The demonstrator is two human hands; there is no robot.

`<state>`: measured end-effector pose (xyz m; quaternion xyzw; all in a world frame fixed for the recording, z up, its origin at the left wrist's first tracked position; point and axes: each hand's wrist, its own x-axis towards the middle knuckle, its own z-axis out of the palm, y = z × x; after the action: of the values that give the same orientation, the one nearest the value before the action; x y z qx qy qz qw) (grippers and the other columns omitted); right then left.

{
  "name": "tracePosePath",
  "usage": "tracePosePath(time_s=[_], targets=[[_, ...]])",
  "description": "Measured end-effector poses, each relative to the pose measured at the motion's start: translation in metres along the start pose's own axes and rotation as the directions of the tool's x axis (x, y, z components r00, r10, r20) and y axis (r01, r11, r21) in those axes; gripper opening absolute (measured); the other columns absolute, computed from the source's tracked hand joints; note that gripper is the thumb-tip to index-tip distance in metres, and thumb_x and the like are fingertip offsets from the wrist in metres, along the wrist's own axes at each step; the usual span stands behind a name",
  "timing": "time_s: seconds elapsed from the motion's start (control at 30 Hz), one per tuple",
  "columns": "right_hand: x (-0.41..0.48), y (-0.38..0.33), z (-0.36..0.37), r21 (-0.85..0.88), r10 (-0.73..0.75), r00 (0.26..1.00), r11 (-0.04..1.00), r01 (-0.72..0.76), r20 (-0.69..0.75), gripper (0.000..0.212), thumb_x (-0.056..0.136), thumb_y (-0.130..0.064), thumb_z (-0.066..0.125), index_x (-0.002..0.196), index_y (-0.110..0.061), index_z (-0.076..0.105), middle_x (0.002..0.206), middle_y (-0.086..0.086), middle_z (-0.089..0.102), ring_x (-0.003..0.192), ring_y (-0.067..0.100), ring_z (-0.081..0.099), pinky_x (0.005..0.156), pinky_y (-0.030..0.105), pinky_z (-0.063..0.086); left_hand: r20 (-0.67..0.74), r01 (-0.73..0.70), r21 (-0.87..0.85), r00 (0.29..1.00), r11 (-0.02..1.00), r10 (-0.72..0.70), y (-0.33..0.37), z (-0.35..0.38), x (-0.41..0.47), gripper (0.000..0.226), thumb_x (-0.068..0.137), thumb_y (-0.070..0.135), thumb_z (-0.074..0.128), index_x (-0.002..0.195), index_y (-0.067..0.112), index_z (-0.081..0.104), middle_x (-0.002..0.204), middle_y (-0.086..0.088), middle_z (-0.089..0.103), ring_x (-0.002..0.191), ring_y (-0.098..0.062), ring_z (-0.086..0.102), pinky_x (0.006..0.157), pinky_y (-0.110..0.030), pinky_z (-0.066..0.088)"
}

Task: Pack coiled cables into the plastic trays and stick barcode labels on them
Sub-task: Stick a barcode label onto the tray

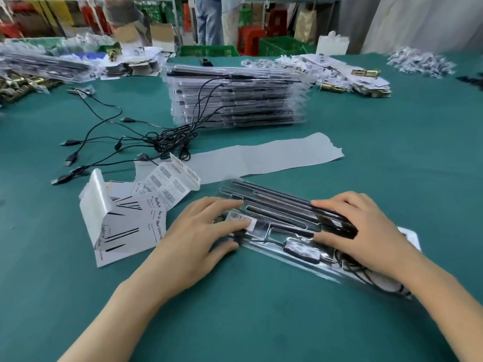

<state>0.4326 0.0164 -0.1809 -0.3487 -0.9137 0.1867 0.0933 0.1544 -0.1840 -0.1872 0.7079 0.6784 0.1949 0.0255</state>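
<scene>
Two flat palms, fingers straight, lie on the plastic tray (274, 205) at lower centre, angled upper-left to lower-right. The left hand (198, 231) presses the barcode label (240, 218); the right hand (363, 228) rests on its right half. The label sheet (167, 184) lies just left, nearer the left hand.

We read this as a packing workshop on a factory floor. Broad green tabletop (392, 152), used as a shared work surface. On it: a tall stack of filled trays (235, 100), a tangle of loose cables (162, 141), sheets of barcode labels (167, 184) and a bare backing strip (274, 158). Heaps of small bagged parts (420, 62) lie along the far edge. Behind the tabletop: green crates (209, 50), red stools (251, 37) and cardboard boxes (162, 35). A second person (207, 19) stands at the back.
</scene>
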Motion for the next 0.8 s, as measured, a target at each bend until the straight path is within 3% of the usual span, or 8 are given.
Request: tracePosePath(time_s=[0.17, 0.33, 0.5, 0.63, 0.7, 0.8], targets=[[-0.025, 0.018, -0.002, -0.005, 0.082, 0.988, 0.997, -0.083, -0.134, 0.058, 0.079, -0.084, 0.051, 0.131, -0.058, 0.056, 0.115, -0.032, 0.047, 0.115, -0.002, 0.039, 0.095, 0.032, 0.038, 0.01, 0.056, 0.035, 0.998, 0.998, -0.056, 0.011, 0.01, 0.002, 0.055, 0.098, 0.053, 0.053, 0.15, 0.035, 0.05, 0.157, 0.015, 0.037, 0.146, -0.013, 0.032, 0.119, -0.036, 0.032], [-0.053, 0.055, -0.023, 0.023, 0.25, 0.942, 0.968, -0.252, -0.226, 0.05, 0.076, -0.078, 0.058, 0.123, -0.061, 0.06, 0.113, -0.027, 0.051, 0.112, 0.002, 0.039, 0.09, 0.037, 0.04, -0.015, 0.103, -0.028, 0.995, 0.994, -0.104, 0.003, 0.01, 0.0, 0.05, 0.1, 0.044, 0.058, 0.148, 0.031, 0.052, 0.156, 0.017, 0.037, 0.146, -0.009, 0.03, 0.119, -0.036, 0.032], [-0.052, 0.093, -0.038, 0.007, 0.544, 0.745, 0.81, -0.587, -0.386, 0.056, 0.081, -0.073, 0.059, 0.126, -0.04, 0.066, 0.121, 0.014, 0.062, 0.122, 0.037, 0.048, 0.097, 0.054, 0.047, -0.025, 0.096, -0.051, 0.995, 0.994, -0.098, 0.002, 0.014, 0.003, 0.044, 0.1, 0.041, 0.057, 0.144, 0.034, 0.056, 0.153, 0.021, 0.039, 0.145, -0.004, 0.029, 0.117, -0.028, 0.03], [-0.023, 0.101, -0.047, 0.058, 0.642, 0.645, 0.726, -0.685, -0.415, 0.056, 0.09, -0.06, 0.064, 0.135, -0.027, 0.061, 0.136, 0.021, 0.051, 0.13, 0.04, 0.044, 0.106, 0.057, 0.039, -0.004, 0.092, -0.085, 0.996, 0.992, -0.093, 0.007, 0.018, 0.005, 0.046, 0.099, 0.05, 0.048, 0.142, 0.036, 0.056, 0.151, 0.024, 0.039, 0.144, 0.001, 0.028, 0.115, -0.022, 0.026], [-0.008, 0.099, -0.05, 0.06, 0.612, 0.668, 0.754, -0.654, -0.423, 0.058, 0.094, -0.054, 0.062, 0.143, -0.024, 0.057, 0.148, 0.02, 0.043, 0.138, 0.037, 0.039, 0.113, 0.057, 0.034, -0.009, 0.09, -0.092, 0.996, 0.992, -0.092, 0.006, 0.019, 0.003, 0.044, 0.101, 0.052, 0.046, 0.142, 0.038, 0.056, 0.15, 0.026, 0.038, 0.143, 0.002, 0.028, 0.114, -0.022, 0.027], [0.006, 0.085, -0.035, -0.105, 0.475, 0.825, 0.844, -0.525, -0.308, 0.06, 0.1, -0.059, 0.046, 0.154, -0.033, 0.043, 0.166, 0.011, 0.026, 0.155, 0.028, 0.021, 0.122, 0.054, 0.021, -0.023, 0.098, -0.101, 0.995, 0.99, -0.1, 0.003, 0.019, 0.002, 0.047, 0.1, 0.057, 0.043, 0.141, 0.039, 0.056, 0.15, 0.028, 0.038, 0.143, 0.002, 0.028, 0.113, -0.025, 0.029]])
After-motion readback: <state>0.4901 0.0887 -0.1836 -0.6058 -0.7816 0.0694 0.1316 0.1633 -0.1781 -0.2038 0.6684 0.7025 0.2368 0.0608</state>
